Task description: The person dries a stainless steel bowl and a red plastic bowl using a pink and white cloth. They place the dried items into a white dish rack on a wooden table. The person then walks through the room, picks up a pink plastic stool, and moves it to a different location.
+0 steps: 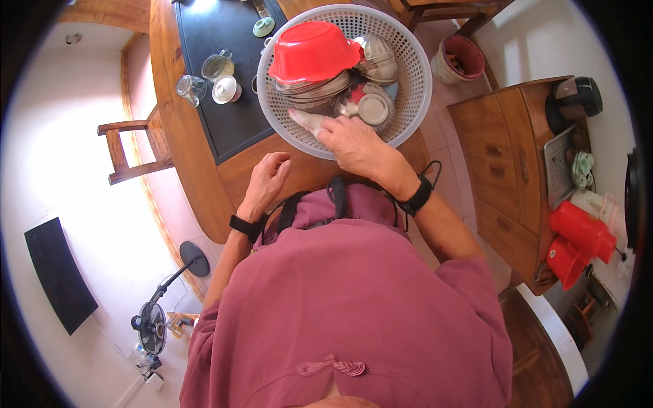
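A white perforated plastic basket (416,97) stands on the wooden table, filled with dishes. Inside it, a red plastic basin (314,51) lies upside down over stacked bowls (316,92). To their right are metal bowls (378,58), and lower down a glass bowl (387,122) with a small white bowl (373,109) upside down on it. My right hand (357,145) reaches over the basket's near rim and grips a white spoon (306,120), apparently ceramic, partly hidden by my fingers. Loosely curled, my left hand (268,178) hovers by the table's near edge, holding nothing.
On the black tea tray (229,122) left of the basket are a lidded white cup (226,90), a glass jug (217,66) and a green bowl (263,27). A glass cup (191,90) sits at its edge. A cabinet (505,158) stands right; a floor fan (152,326) stands left.
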### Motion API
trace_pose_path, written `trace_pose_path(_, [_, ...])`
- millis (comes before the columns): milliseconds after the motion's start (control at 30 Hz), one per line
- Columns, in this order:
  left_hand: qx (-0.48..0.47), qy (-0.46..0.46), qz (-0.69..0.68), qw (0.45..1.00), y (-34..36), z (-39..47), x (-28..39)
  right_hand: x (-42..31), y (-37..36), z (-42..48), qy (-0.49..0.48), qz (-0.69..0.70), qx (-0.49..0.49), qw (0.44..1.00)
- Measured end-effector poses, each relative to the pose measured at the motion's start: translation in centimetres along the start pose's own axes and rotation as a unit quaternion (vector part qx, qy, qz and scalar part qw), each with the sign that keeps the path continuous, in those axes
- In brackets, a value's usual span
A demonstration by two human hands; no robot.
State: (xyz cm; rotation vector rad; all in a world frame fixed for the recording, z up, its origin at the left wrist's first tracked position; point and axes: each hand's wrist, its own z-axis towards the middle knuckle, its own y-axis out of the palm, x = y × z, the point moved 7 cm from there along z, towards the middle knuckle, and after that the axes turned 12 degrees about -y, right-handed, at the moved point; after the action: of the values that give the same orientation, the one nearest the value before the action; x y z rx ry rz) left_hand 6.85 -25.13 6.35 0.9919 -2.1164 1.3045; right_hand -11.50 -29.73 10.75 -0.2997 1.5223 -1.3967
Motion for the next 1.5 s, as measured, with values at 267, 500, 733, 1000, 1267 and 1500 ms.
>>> trace_pose_path(267, [-0.012,-0.114,-0.083,0.990,-0.4,1.3,-2.1,4.0,-8.4,-4.9,0.081,-0.031,0.236,0.968])
trace_pose_path(500, [-0.026,-0.173,-0.236,0.956,1.0,5.1,-2.1,13.7,-5.4,-12.8,0.318,-0.094,0.219,0.918])
trace_pose_path(733, [0.004,-0.124,-0.270,0.955,0.8,6.3,0.6,14.1,-1.6,-12.1,0.329,-0.001,0.222,0.918])
trace_pose_path(1000, [-0.016,-0.139,-0.265,0.954,0.1,4.0,0.0,10.6,-0.3,-13.0,0.353,0.078,0.205,0.910])
trace_pose_path(1267, [0.005,-0.170,-0.257,0.951,0.1,2.8,-2.3,14.9,-3.4,-16.7,0.326,0.188,0.287,0.881])
trace_pose_path(1500, [0.095,-0.157,-0.140,0.973,1.2,4.0,-4.3,24.0,-11.0,-11.0,0.226,-0.016,0.254,0.940])
